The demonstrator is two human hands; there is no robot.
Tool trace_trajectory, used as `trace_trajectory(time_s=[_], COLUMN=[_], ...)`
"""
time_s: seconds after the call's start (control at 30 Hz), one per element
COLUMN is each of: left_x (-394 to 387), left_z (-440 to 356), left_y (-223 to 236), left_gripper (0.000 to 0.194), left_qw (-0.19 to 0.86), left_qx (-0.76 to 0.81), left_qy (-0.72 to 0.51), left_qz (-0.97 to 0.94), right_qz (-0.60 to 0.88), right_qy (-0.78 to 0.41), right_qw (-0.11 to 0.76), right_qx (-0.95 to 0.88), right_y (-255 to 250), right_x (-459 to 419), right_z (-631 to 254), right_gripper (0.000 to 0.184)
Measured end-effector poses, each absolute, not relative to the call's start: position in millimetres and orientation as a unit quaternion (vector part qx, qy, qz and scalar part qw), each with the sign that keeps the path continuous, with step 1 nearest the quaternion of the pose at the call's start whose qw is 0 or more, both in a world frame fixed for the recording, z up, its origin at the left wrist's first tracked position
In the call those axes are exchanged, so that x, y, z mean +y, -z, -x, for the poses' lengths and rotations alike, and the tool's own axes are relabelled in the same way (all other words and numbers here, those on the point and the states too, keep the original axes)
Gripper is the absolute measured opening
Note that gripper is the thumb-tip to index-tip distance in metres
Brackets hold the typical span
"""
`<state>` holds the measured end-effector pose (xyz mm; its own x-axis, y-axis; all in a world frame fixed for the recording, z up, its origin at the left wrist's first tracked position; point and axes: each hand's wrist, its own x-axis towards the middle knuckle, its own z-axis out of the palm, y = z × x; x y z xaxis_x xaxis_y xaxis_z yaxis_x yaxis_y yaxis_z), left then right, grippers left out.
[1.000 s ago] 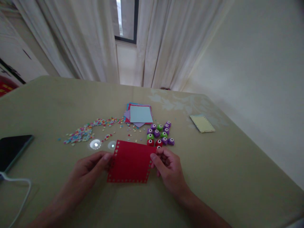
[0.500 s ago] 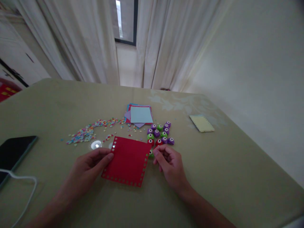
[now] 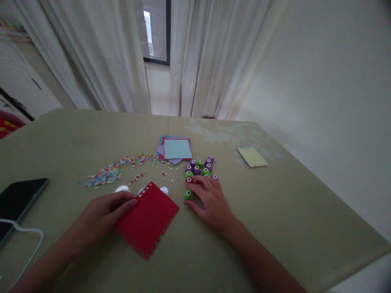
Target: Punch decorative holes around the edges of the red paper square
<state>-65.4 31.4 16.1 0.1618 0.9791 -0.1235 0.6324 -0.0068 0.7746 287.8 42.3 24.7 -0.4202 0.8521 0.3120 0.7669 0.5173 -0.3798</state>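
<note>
While the left hand [image 3: 105, 209] pinches the red card [image 3: 149, 221] edgewise, apparently to steady it, the right hand [image 3: 212, 201], mid-frame, spreads thumb and fingers around a green piece [image 3: 188, 195]. Contact cannot be confirmed.

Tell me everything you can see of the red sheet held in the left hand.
The red sheet is flat, plain and four-sided, perhaps felt or card. Small holes line three of its edges; the upper right edge looks unpunched. It is turned cornerwise, one corner toward the person. Of the two hands, only the left hand touches it, pinching its upper left edge; the right hand is apart from it. Whether it rests on the table is unclear.
</note>
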Motion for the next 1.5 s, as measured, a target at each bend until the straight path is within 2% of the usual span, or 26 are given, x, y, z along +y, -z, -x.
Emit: trace_trajectory(time_s=[0.13,0.3,0.37,0.47,0.63,0.77,0.87,0.9,1.07,1.13,1.2,1.33,1.4,1.5], left_x=[32,23,17,9,4,8,17,22,65,84,97,109,111,115], left_z=[59,37,29,20,13,-1,-27,-39,-115,-139,-153,-158,-159,-163], left_y=[-11,-2,-1,-2,-11,-17,-24,-26,-26,-23,-22,-21,-19,-12], left_gripper=[0.049,0.043,0.039,0.039,0.049,0.048,0.062,0.071,0.113,0.123,0.125,0.11,0.11,0.119], left_qw=[0.337,0.19,0.149,0.148,0.196,0.221,0.169,0.148,0.108,0.099,0.089,0.072,0.064,0.055], left_qx=[0.583,0.555,0.519,0.463,0.403,0.398,0.42,0.424,0.442,0.444,0.444,0.426,0.422,0.44], left_qy=[-0.208,-0.238,-0.23,-0.19,-0.159,-0.195,-0.234,-0.226,-0.167,-0.156,-0.154,-0.159,-0.162,-0.165], left_qz=[-0.709,-0.774,-0.81,-0.853,-0.88,-0.869,-0.86,-0.864,-0.875,-0.877,-0.878,-0.888,-0.89,-0.881], right_qz=[0.486,0.487,0.498,0.524,0.541,0.514,0.518,0.531,0.549,0.543,0.538,0.517,0.502,0.488], right_qy=[-0.028,-0.014,-0.015,-0.023,-0.061,-0.131,-0.206,-0.206,-0.234,-0.265,-0.287,-0.316,-0.326,-0.334], right_qw=[0.173,0.163,0.166,0.173,0.203,0.285,0.413,0.43,0.422,0.409,0.406,0.416,0.419,0.415], right_qx=[-0.856,-0.858,-0.851,-0.834,-0.814,-0.798,-0.72,-0.7,-0.682,-0.684,-0.681,-0.678,-0.683,-0.691], right_y=[-16,-13,-14,-15,-7,-7,-16,-19,-21,-12,-2,15,19,20], right_x=[45,51,53,57,61,71,101,115,181,192,194,189,187,187], right_z=[-284,-279,-278,-279,-282,-293,-310,-315,-332,-334,-334,-336,-336,-334], right_gripper=[0.064,0.062,0.066,0.073,0.074,0.079,0.056,0.054,0.058,0.058,0.065,0.077,0.073,0.065])
